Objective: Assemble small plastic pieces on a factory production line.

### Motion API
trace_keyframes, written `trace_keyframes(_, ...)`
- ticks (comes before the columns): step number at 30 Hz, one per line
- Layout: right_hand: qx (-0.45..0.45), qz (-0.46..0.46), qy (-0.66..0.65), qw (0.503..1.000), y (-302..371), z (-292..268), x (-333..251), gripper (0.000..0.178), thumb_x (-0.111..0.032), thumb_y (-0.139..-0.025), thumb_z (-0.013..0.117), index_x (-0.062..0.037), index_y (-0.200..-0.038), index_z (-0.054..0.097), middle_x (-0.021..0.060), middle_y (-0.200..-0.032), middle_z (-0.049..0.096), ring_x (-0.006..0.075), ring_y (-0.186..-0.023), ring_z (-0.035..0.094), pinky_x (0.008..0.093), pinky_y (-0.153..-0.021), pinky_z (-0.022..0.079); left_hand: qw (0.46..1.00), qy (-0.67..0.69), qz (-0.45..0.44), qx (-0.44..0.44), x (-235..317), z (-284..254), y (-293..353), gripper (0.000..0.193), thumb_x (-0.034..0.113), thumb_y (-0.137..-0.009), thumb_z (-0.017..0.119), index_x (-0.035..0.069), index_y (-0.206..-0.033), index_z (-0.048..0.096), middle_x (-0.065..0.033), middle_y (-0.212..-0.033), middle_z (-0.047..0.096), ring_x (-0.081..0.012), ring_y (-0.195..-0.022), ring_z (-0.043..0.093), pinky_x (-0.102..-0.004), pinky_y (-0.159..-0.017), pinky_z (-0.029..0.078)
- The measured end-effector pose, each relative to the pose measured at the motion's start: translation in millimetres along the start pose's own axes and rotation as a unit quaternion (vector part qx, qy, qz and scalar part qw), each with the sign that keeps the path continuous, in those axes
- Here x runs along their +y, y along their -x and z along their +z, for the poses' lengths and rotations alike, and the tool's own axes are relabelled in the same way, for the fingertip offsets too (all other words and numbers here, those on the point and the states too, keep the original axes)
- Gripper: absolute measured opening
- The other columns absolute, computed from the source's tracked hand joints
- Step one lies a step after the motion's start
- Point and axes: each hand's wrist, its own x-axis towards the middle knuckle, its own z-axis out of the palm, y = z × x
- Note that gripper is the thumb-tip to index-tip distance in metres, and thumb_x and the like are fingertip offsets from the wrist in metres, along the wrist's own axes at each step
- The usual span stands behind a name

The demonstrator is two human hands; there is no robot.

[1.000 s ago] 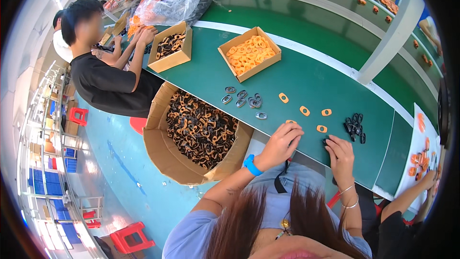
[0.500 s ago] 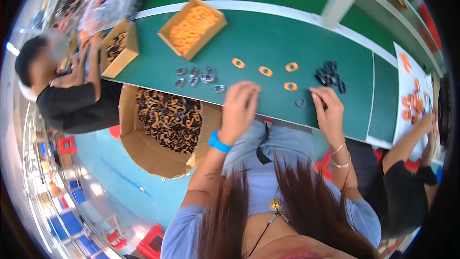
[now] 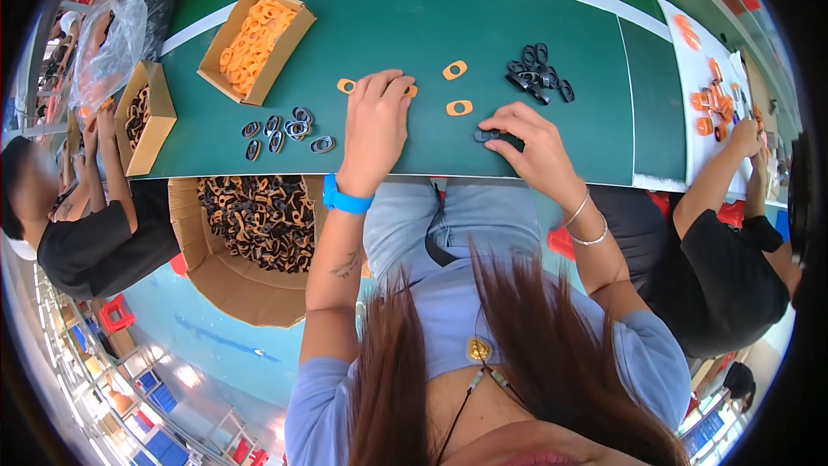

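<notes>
Green counter [image 3: 483, 26]: left hand [image 3: 375, 129] flat on orange ring [image 3: 409, 90], nothing gripped; right hand [image 3: 535, 142] fingers pinch black ring [image 3: 485, 134], which could slip off the near edge.

A shallow open cardboard box [image 3: 287, 45] sits on the green table at the upper left, filled with orange rings. Further left, at the table's edge, a smaller open cardboard box [image 3: 158, 121] holds dark parts. A large open cardboard carton [image 3: 226, 286] stands on the floor below the table edge, heaped with black and orange pieces. At the far upper left lies a crumpled clear plastic bag [image 3: 121, 22]. No labels, signs or screens show.
</notes>
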Motion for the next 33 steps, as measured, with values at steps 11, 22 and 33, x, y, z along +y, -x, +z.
trace_keyframes(11, 0.026, 0.050, 0.027, 0.998, 9.0, -7.8, 1.6, 0.011, -0.006, -0.091, 0.070, -0.0003, -0.101, 0.072, 0.0106, -0.086, 0.065, 0.0225, -0.066, 0.058, 0.0327, -0.060, 0.048, 0.986, 0.144, -0.029, -0.074, 51.5, 0.1, 25.9, 0.032, 0.002, -0.082, 0.075, 0.000, -0.113, 0.067, -0.0140, -0.102, 0.069, -0.0321, -0.093, 0.064, -0.0409, -0.080, 0.052)
trace_keyframes(22, 0.093, -0.001, 0.067, 0.993, 15.6, 1.1, 8.5, 0.009, -0.004, -0.091, 0.070, -0.0004, -0.099, 0.071, 0.0102, -0.090, 0.066, 0.0225, -0.069, 0.062, 0.0309, -0.058, 0.048, 0.984, 0.167, -0.026, -0.049, 53.1, 7.6, 46.1, 0.036, 0.000, -0.083, 0.073, -0.001, -0.118, 0.064, -0.0142, -0.104, 0.068, -0.0325, -0.097, 0.062, -0.0424, -0.082, 0.053)
trace_keyframes(33, 0.002, 0.026, 0.014, 1.000, 10.2, -8.6, -5.8, 0.013, -0.005, -0.085, 0.076, -0.0025, -0.097, 0.073, 0.0087, -0.095, 0.067, 0.0206, -0.074, 0.063, 0.0295, -0.062, 0.050, 0.980, 0.185, -0.073, -0.024, 49.9, 3.2, 57.8, 0.035, 0.001, -0.081, 0.076, 0.000, -0.114, 0.064, -0.0148, -0.113, 0.063, -0.0338, -0.100, 0.060, -0.0418, -0.083, 0.052)
